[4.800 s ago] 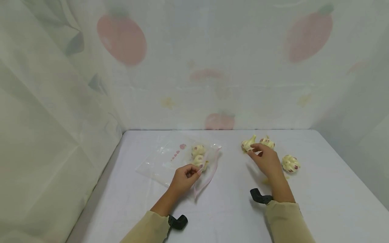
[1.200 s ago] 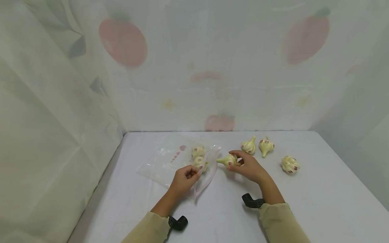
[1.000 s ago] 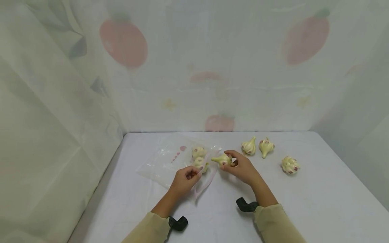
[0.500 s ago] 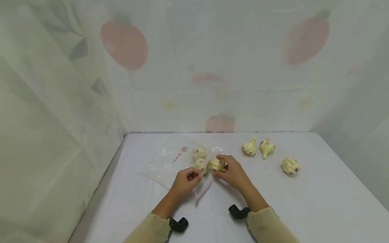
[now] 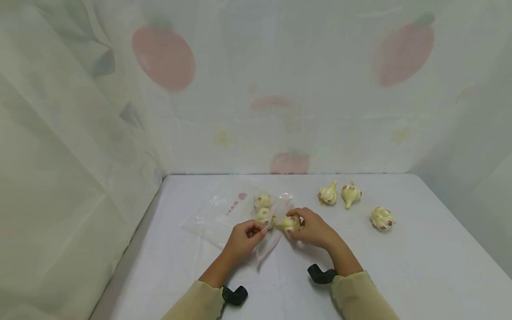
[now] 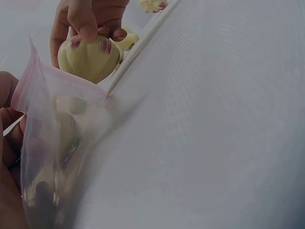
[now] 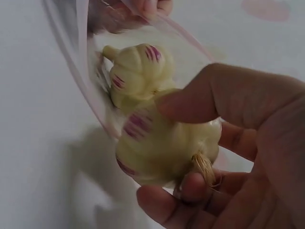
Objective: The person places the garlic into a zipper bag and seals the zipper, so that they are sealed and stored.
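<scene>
A clear zip bag [image 5: 212, 213] with pink heart prints and a pink-edged mouth lies on the table, two garlic bulbs [image 5: 262, 202] inside it. My left hand [image 5: 242, 238] pinches the edge of the bag's mouth and keeps it lifted. Between the thumb and fingers of my right hand [image 5: 314, 229] is another garlic bulb [image 7: 167, 143], its stem pointing left at the bag's opening. The right wrist view shows this bulb's root tuft toward the palm and a bagged bulb just beyond it. In the left wrist view the held bulb sits right at the pink rim.
Three more garlic bulbs lie on the white table [image 5: 420, 258] to the right: one with its stem up [image 5: 328, 194], one stem-down beside it [image 5: 351, 194], and a rounder one [image 5: 382, 218] nearer. A patterned curtain [image 5: 280, 89] stands behind the table.
My right hand has picked up a garlic bulb at the right and carried it left to the bag's mouth, drawing back slightly right in the last half second. My left hand has stayed put.
</scene>
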